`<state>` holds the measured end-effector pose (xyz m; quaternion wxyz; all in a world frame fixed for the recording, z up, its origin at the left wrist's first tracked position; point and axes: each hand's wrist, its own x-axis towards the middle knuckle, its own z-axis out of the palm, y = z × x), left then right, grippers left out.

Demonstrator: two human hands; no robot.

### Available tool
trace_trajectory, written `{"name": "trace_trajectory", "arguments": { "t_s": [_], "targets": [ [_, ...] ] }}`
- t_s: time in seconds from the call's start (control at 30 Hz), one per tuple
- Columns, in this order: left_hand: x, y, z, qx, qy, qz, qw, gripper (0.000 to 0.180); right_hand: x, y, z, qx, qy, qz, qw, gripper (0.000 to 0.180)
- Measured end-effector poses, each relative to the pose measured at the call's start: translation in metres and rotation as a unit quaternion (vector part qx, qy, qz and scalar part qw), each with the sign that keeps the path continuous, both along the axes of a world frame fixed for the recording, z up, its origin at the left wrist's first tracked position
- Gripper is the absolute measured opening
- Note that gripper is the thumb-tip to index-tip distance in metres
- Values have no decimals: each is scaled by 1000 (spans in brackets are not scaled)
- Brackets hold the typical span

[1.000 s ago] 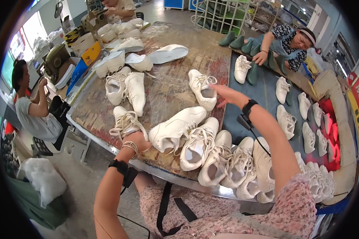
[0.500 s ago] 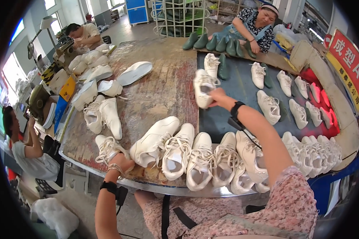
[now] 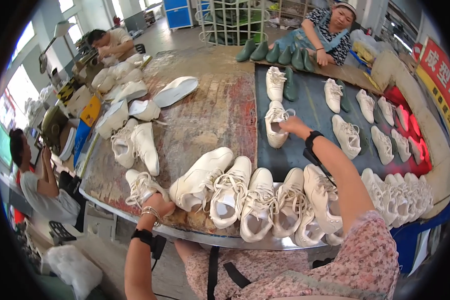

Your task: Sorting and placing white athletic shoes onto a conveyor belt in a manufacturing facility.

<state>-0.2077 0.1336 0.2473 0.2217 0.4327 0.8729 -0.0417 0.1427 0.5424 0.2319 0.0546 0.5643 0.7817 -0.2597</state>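
Note:
My right hand reaches forward and grips the laces of a white sneaker that sits on the dark conveyor belt. My left hand is at the near table edge, closed on the heel of a white sneaker with loose laces. Between the two hands a row of several white sneakers lies side by side along the worn table's front.
More white sneakers and green shoe lasts lie on the belt. A person leans on its far end. Loose shoe uppers pile at the table's left, with two other people working there. A red-lit opening lies at the right.
My right hand has carried the white sneaker a little further onto the dark belt. My left hand stays on the sneaker at the table edge. My view has shifted slightly.

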Motion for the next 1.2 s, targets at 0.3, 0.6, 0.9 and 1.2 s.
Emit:
{"name": "trace_trajectory", "arguments": {
  "t_s": [0.3, 0.6, 0.9, 1.2],
  "targets": [
    [-5, 4, 2, -16, -20, 20, 999, 54, -121, -128, 43, 313, 294, 312, 848, 38],
    [2, 7, 3, 7, -9, 33, 999, 55, -251, -223, 8, 133, 147, 439, 877, 49],
    [2, 4, 2, 1, -3, 51, 999, 54, -254, -223, -10, 175, 265, 291, 903, 35],
    [7, 6, 6, 23, 16, 37, 999, 56, -249, -224, -3, 143, 247, 304, 909, 32]
  ]
}}
